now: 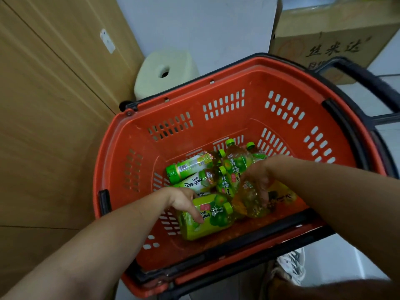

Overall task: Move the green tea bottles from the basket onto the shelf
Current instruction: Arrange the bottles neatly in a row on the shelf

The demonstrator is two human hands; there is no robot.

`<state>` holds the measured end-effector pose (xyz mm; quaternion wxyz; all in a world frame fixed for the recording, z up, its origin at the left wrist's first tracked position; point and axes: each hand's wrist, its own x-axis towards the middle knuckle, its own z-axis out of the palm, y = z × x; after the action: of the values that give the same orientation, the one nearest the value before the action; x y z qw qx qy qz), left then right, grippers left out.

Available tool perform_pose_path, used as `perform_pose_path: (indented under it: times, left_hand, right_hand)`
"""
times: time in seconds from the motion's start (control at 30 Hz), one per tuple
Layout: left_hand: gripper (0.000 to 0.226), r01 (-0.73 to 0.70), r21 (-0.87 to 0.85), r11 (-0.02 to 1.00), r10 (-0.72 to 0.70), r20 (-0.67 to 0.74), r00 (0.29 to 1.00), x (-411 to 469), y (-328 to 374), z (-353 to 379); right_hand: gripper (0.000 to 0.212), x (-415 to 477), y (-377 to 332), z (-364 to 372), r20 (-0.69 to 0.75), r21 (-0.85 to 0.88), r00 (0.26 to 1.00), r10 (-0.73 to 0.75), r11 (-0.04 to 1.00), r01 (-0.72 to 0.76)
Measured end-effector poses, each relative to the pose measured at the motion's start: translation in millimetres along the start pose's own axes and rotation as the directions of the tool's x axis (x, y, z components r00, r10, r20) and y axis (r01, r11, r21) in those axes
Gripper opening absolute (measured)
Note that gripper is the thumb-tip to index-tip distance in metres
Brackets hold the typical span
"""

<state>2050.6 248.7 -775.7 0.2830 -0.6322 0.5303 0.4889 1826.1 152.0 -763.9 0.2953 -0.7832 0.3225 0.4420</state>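
A red plastic basket [216, 87] stands on the floor below me, and several green tea bottles [194, 167] with green caps lie in a heap on its bottom. My left hand [186, 202] reaches in from the lower left and grips the nearest green-labelled bottle [207, 221], which lies on its side. My right hand [258, 180] comes in from the right and closes over another bottle [251, 202] whose amber tea shows through the clear plastic. No shelf is in view.
Tall cardboard boxes [54, 105] stand close on the left. A pale plastic stool [166, 70] sits behind the basket against a white wall. Another printed carton [324, 40] is at the back right. The basket's black handle [368, 83] sticks out to the right. A shoe [292, 265] shows below.
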Motion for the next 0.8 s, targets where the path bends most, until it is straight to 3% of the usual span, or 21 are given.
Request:
perform_pose_path:
  times: [0.1, 0.23, 0.3, 0.43, 0.53, 0.67, 0.73, 0.8]
  left_hand:
    - [0.103, -0.067, -0.105, 0.992, 0.056, -0.112, 0.992, -10, 5, -7]
    - [0.105, -0.091, 0.049, 0.995, 0.102, -0.321, 0.941, -47, 8, -27]
    - [0.102, -0.065, 0.079, 0.995, 0.094, -0.466, 0.880, -79, 1, -39]
    - [0.114, -0.207, -0.145, 0.967, 0.046, -0.705, 0.708, -156, -27, -58]
    - [0.124, -0.464, -0.333, 0.821, -0.024, -0.832, 0.554, -222, -45, -57]
    - [0.101, -0.767, -0.371, 0.523, -0.181, -0.928, 0.325, -310, -56, -21]
    - [0.095, -0.870, -0.327, 0.369, -0.236, -0.938, 0.252, -338, -54, 0]
    - [0.085, -0.928, -0.262, 0.266, -0.282, -0.941, 0.185, -373, -57, 26]
  right_hand:
    - [0.102, -4, 2, -2, -0.013, 0.020, 1.000, -0.013, 1.000, 0.013]
    - [0.102, -17, 1, -6, -0.120, 0.041, 0.993, -0.022, 0.999, 0.027]
    - [0.098, -33, 0, -17, -0.215, 0.094, 0.976, -0.035, 0.994, 0.057]
    - [0.081, -89, -17, -54, -0.422, 0.148, 0.903, -0.075, 0.977, 0.150]
    - [0.091, -136, -41, -72, -0.634, 0.225, 0.771, -0.050, 0.943, 0.246]
    - [0.098, -197, -94, -82, -0.833, 0.282, 0.550, -0.054, 0.815, 0.507]
    - [0.089, -219, -123, -84, -0.884, 0.285, 0.462, -0.069, 0.705, 0.650]
    - [0.073, -241, -165, -82, -0.928, 0.256, 0.357, -0.107, 0.512, 0.820]
